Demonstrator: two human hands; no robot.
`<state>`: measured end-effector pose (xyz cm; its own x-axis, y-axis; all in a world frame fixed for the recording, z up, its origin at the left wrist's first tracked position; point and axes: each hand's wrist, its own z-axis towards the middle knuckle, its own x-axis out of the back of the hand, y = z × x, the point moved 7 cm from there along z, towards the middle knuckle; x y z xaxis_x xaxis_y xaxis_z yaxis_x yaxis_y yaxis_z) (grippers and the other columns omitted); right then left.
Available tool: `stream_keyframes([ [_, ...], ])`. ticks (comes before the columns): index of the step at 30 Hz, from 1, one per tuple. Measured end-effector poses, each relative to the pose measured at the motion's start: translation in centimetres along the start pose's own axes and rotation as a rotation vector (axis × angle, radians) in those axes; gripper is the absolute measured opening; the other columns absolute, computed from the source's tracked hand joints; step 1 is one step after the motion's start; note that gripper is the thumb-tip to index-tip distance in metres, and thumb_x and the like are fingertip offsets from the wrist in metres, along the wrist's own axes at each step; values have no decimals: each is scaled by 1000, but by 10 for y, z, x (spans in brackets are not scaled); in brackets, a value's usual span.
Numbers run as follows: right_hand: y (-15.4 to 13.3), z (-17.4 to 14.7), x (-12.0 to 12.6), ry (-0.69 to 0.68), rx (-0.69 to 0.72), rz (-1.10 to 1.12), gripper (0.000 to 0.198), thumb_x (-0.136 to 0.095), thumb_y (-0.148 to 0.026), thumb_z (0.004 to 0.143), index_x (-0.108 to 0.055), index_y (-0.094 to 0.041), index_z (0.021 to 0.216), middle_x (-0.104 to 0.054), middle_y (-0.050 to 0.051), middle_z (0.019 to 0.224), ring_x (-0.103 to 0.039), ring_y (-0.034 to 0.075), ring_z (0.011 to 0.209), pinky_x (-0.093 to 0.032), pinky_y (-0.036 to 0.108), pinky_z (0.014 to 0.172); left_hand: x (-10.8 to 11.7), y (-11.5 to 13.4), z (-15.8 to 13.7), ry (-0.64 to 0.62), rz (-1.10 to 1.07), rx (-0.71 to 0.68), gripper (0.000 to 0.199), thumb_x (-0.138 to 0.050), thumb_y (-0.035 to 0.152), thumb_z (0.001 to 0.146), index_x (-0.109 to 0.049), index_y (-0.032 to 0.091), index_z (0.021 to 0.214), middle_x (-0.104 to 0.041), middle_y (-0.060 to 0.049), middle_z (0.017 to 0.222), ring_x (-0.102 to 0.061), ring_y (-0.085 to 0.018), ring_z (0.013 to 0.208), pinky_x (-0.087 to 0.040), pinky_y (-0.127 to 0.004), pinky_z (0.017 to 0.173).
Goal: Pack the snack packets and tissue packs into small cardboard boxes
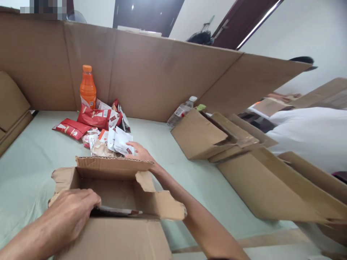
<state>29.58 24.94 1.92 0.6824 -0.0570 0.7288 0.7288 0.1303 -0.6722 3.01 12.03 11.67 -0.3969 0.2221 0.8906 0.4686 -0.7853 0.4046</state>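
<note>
One open box [121, 233] is touched at eight o'clock by the curled left hand [74, 209], one white packet [123, 141], at its twelve, by the right hand [140, 152]. Neither grip can be told; one bottle [88, 86], at eleven, is partly hidden.

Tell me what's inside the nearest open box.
A thin, pale-edged item shows inside the near edge of the box; the left hand and that edge cover the rest.
</note>
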Motion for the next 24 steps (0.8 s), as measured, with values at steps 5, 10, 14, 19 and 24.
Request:
stream_keyframes([
  [5, -2, 2, -45, -80, 33, -257, 66, -75, -41, 86, -60, -29, 149, -50, 13, 163, -45, 37, 149, -46, 52, 114, 7, 11, 7, 53, 52, -33, 29, -33, 5, 94, -52, 24, 83, -65, 2, 69, -63, -16, 57, -40, -27, 55],
  [10, 15, -1, -26, 10, -2, -415, 37, -53, -18, 97, -74, -21, 128, -70, 14, 141, -65, 30, 130, -50, 43, 109, 6, 13, 7, 84, 55, -22, 29, -33, 2, 90, -50, 24, 81, -65, 2, 68, -62, -16, 56, -41, -27, 55],
  [14, 29, 2, 15, 53, -44, -441, 26, -57, -13, 89, -81, -22, 95, -82, 13, 107, -76, 31, 100, -57, 41, 89, 4, 12, 6, 125, 20, -20, 28, -34, 2, 89, -50, 24, 82, -66, 1, 69, -62, -15, 56, -43, -27, 55],
  [19, 4, 40, 51, 136, 11, -413, 34, -49, -24, 96, -79, -24, 113, -79, 8, 124, -73, 27, 114, -56, 40, 100, 2, 11, 7, 110, 4, -33, 26, -35, 3, 87, -50, 24, 82, -66, 0, 69, -63, -17, 55, -44, -28, 53],
  [24, -51, 134, 38, 132, 162, -489, 43, -50, -21, 95, -69, -18, 134, -68, 11, 143, -63, 30, 129, -47, 45, 112, 4, 9, 6, 73, -10, 6, 30, -35, 0, 86, -52, 24, 82, -67, 0, 73, -65, -16, 61, -48, -26, 55],
])
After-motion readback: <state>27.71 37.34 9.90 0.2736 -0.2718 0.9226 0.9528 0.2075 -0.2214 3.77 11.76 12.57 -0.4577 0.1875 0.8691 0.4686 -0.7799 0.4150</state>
